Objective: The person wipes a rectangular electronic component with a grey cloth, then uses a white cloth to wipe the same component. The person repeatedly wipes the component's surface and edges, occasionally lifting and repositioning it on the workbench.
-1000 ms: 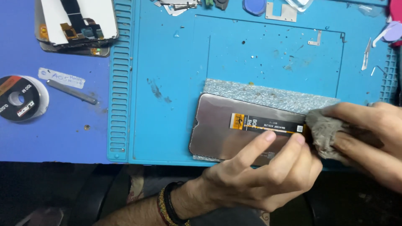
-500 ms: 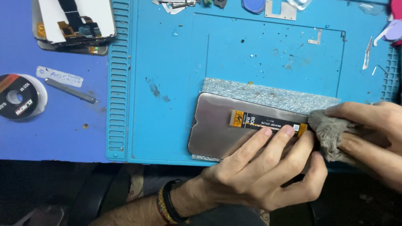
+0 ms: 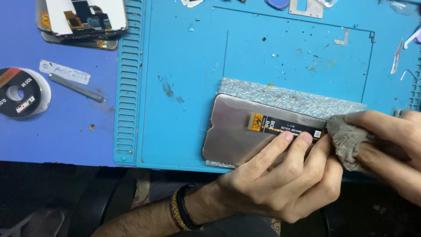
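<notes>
Left hand (image 3: 280,180) pins display panel (image 3: 245,131) flat on bubble wrap (image 3: 289,96), steadying it; right hand (image 3: 390,140) clamps grey cloth (image 3: 346,140) against its edge.

The panel (image 3: 239,134) back looked smooth, dull grey metal; the rag (image 3: 346,139) was coarse grey cloth; the mat (image 3: 184,66) was matt blue rubber.

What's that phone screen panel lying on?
The screen panel rests on a sheet of bubble wrap, which lies on the blue mat. The left hand covers the panel's near edge.
</notes>
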